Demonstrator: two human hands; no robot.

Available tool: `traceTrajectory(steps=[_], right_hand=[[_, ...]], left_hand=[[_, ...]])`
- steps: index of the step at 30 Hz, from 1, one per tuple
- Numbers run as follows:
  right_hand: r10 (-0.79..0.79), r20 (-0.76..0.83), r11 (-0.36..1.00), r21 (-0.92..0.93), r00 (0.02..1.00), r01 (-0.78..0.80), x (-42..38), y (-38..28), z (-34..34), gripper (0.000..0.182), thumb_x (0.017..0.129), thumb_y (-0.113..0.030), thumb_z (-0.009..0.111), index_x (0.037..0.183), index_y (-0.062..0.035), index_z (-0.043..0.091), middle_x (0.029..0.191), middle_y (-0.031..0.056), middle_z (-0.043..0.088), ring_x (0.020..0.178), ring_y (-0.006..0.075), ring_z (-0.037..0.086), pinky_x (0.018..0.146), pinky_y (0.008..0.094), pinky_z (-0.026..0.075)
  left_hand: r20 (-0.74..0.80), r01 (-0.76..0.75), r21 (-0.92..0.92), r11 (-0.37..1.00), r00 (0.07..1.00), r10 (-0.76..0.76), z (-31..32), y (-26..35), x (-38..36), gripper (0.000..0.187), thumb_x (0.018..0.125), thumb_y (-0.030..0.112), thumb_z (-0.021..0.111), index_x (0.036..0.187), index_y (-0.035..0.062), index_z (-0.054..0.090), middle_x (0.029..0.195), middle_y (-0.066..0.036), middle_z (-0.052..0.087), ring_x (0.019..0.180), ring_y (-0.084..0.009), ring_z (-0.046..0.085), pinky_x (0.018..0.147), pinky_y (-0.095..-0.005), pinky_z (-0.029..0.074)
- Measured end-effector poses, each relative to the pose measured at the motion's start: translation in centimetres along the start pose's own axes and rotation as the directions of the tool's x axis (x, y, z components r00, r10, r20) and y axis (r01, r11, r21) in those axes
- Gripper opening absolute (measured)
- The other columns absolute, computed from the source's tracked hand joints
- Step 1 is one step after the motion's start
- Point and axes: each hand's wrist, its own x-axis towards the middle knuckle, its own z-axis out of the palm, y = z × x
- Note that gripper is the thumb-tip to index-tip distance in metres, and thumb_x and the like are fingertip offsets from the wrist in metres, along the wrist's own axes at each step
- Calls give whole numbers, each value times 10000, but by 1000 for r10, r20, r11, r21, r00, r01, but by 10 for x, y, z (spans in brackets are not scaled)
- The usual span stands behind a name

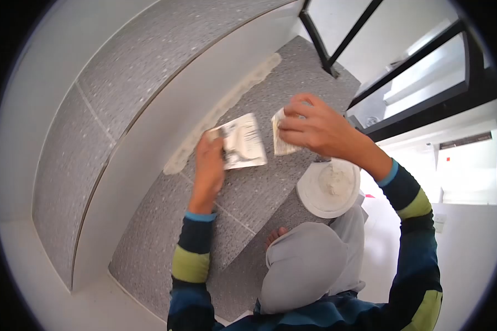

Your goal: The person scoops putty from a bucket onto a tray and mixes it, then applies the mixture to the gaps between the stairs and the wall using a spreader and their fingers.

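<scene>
My left hand (209,160) grips a flat, pale square plate (243,141) by its left edge; whitish paste and dark marks show on its face. To the right, my right hand (309,124) is closed on a smaller pale flat piece (281,138), whose upper part is hidden by my fingers. A narrow gap separates the two pieces, and both are above the grey speckled step. Below my right hand, a round white container (315,190) holds whitish paste, beside my knee.
A whitish paste strip (226,107) runs along the foot of the white riser (165,116). Above it is another speckled step (143,60). A black metal railing (414,113) stands at the right. My grey-clad knee (303,259) and bare toes (276,234) are below.
</scene>
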Motion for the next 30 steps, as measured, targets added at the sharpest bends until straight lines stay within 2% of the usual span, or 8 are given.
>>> traceTrajectory(steps=[12,16,18,21,24,26,27,30], right_hand=[[533,-199,802,-190,822,-566,-27,173,128,383,655,40,533,1027,-31,588,1043,84,561,980,250,519,784,337,484],[480,-139,832,-239,866,-500,-12,187,144,283,666,26,536,938,-13,604,1042,88,561,946,251,539,745,338,496],[424,247,872,-370,871,-320,-7,197,122,146,717,-15,517,833,-13,606,999,89,580,856,272,578,684,366,499],[352,415,881,-450,839,-148,4,199,86,96,720,-33,521,772,-28,601,898,114,598,791,293,592,655,368,498],[319,9,930,-196,948,-312,-10,140,64,148,727,-132,576,796,-4,602,696,137,594,688,303,594,629,376,483],[670,-97,739,174,736,-651,-26,87,63,201,718,-127,624,869,4,605,775,110,622,709,259,612,636,358,488],[799,54,490,519,599,-700,-37,56,59,228,734,-117,629,922,7,594,824,97,625,756,235,615,664,345,499],[805,462,-421,887,373,-189,-59,-29,58,294,805,-110,605,1058,22,538,979,88,608,901,189,600,748,335,522]], left_hand=[[-40,20,139,990,999,-14,-21,-18,0,402,811,68,381,1203,-21,408,1088,-102,483,1006,-162,462,894,-268,356],[-40,40,35,999,998,-38,-25,-19,5,387,826,77,376,1199,-23,408,1089,-99,482,994,-160,464,889,-265,358],[-35,70,87,994,997,-67,-21,-14,1,385,850,87,363,1217,-24,397,1098,-99,485,1033,-169,466,913,-273,356],[-92,51,-45,998,994,-55,-20,-23,5,368,878,86,369,1234,-2,397,1087,-91,498,1000,-166,475,909,-272,345],[-173,-72,-95,993,983,55,-12,-23,1,334,917,121,393,1227,-2,406,1085,-79,504,1010,-150,489,868,-263,389],[-167,-68,-169,983,985,39,-3,-13,-7,320,926,146,408,1212,3,417,1051,-61,509,971,-132,503,814,-246,413],[-161,-52,-237,970,987,13,3,-7,-10,308,936,170,423,1197,8,428,1017,-43,513,932,-115,517,760,-230,438],[-151,-190,-252,949,976,155,35,10,-24,296,933,203,448,1173,31,445,922,-3,501,800,-78,519,651,-210,452]])
